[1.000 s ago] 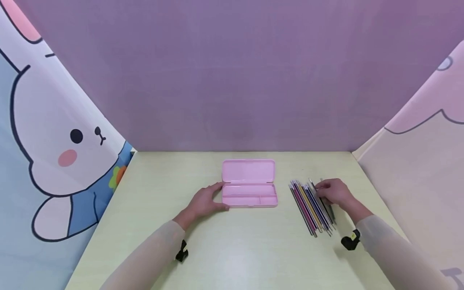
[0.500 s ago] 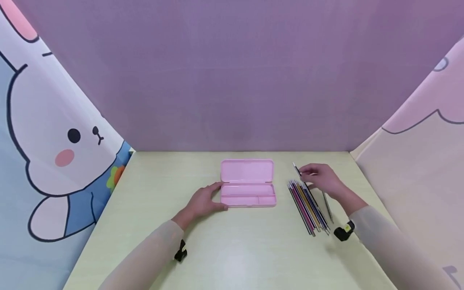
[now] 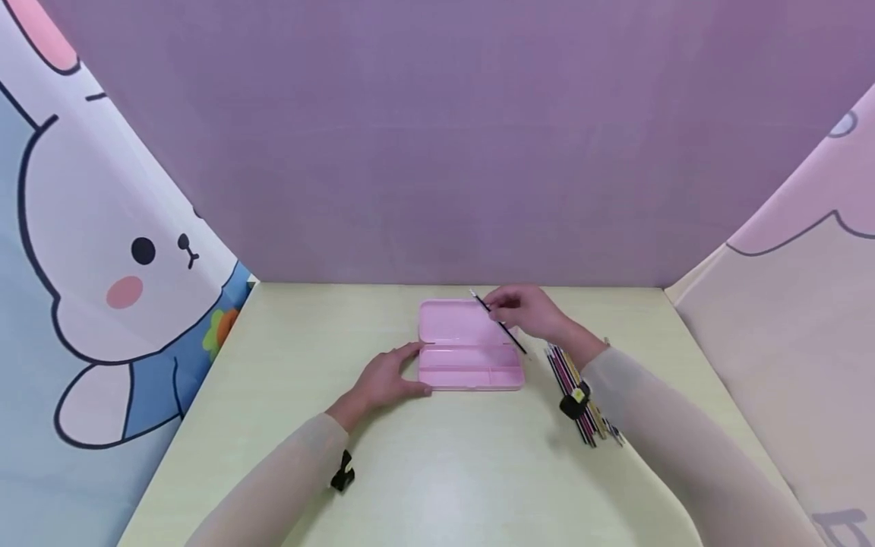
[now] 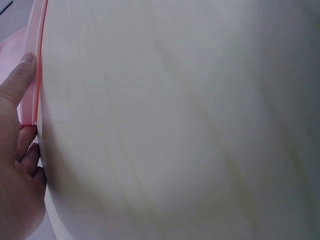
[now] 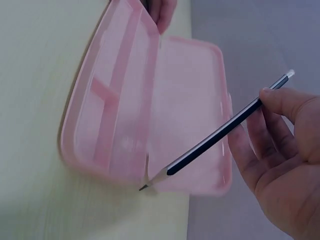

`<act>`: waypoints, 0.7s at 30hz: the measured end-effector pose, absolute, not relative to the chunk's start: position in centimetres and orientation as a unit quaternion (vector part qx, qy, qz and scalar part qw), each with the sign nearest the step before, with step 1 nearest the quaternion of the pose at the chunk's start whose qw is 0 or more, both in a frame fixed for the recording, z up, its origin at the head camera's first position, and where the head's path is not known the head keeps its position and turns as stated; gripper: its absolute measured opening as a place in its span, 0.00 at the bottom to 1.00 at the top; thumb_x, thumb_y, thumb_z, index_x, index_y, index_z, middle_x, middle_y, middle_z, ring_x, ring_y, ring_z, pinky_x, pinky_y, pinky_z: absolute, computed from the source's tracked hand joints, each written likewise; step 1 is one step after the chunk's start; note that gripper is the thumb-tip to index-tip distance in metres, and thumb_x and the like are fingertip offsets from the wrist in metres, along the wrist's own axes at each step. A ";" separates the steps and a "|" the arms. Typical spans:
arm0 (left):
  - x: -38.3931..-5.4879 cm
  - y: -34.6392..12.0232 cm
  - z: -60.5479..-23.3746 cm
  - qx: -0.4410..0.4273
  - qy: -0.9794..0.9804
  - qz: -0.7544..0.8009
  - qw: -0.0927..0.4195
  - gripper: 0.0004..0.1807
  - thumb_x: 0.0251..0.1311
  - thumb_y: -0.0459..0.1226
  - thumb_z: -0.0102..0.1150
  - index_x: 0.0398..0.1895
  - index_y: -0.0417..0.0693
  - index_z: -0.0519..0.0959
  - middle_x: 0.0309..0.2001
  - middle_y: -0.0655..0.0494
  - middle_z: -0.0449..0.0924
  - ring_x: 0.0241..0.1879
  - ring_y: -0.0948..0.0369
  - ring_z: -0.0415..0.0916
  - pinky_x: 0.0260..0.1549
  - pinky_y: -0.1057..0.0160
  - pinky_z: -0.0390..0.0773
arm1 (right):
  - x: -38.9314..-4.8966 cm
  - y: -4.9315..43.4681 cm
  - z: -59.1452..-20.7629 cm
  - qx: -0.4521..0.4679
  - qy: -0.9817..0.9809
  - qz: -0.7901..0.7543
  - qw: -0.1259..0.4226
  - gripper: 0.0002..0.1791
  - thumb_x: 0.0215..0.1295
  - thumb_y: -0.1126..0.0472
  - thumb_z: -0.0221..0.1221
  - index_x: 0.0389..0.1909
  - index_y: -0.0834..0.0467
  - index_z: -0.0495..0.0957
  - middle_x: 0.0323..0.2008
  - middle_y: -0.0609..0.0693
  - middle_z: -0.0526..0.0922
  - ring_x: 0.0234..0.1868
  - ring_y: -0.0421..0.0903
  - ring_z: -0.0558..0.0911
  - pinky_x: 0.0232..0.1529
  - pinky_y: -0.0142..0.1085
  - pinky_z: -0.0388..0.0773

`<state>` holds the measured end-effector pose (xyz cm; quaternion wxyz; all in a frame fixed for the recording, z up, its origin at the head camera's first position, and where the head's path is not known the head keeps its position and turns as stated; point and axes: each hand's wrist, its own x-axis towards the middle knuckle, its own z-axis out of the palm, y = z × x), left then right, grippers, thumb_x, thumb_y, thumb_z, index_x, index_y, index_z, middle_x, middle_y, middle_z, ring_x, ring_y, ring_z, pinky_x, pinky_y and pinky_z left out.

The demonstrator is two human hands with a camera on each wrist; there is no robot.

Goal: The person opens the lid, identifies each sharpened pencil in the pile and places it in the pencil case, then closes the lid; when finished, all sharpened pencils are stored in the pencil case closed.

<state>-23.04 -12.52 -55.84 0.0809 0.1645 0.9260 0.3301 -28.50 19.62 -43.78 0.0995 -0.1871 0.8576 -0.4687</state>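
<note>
Your right hand [image 3: 526, 310] pinches a black-and-silver striped pencil [image 5: 215, 135] between thumb and fingertips, the other fingers loosely bent below. The pencil slants in the head view, white eraser end up and to the left, sharpened point down to the right. It crosses in front of the lid of a pink pencil case [image 3: 451, 378], its point near the hinge at the right end; you cannot tell whether it touches. The case lies on a pale wood-grain table [image 3: 424, 463], lid folded back toward a purple backdrop [image 3: 437, 137]. Your left hand [image 3: 381, 380] grips the case's left end, thumb along the front wall, fingers bent around the end. Right of the case lies a bundle of pencils [image 3: 566, 368], roughly side by side; your right sleeve [image 3: 663, 433] and the black wrist device [image 3: 575, 403] block much of it from above. A cartoon rabbit [image 3: 89, 228] covers the left-hand cloth, and pink-and-cream cloth [image 3: 807, 342] hangs at the right
</note>
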 end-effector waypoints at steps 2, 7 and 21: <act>-23.1 -12.5 -55.8 0.164 0.926 0.329 0.083 0.56 0.46 0.62 0.77 0.79 0.63 0.63 0.74 0.55 0.70 0.72 0.49 0.68 0.71 0.45 0.70 | -28.9 18.3 -44.2 -0.193 0.858 -0.464 0.105 0.14 0.69 0.65 0.65 0.54 0.58 0.85 0.44 0.55 0.86 0.43 0.48 0.84 0.42 0.42 0.87; -23.1 -12.4 -55.7 0.162 0.927 0.328 0.085 0.56 0.47 0.61 0.78 0.79 0.61 0.63 0.73 0.54 0.71 0.72 0.49 0.69 0.71 0.44 0.70 | -29.7 15.9 -45.5 -0.207 0.865 -0.442 0.119 0.12 0.68 0.66 0.65 0.51 0.54 0.87 0.43 0.51 0.88 0.42 0.45 0.84 0.39 0.36 0.86; -23.1 -12.5 -55.6 0.161 0.928 0.325 0.085 0.55 0.46 0.61 0.78 0.79 0.62 0.64 0.72 0.53 0.73 0.71 0.49 0.70 0.69 0.45 0.71 | -29.9 14.6 -49.0 -0.284 0.869 -0.374 0.157 0.10 0.63 0.71 0.67 0.42 0.58 0.90 0.39 0.48 0.91 0.40 0.40 0.83 0.46 0.34 0.82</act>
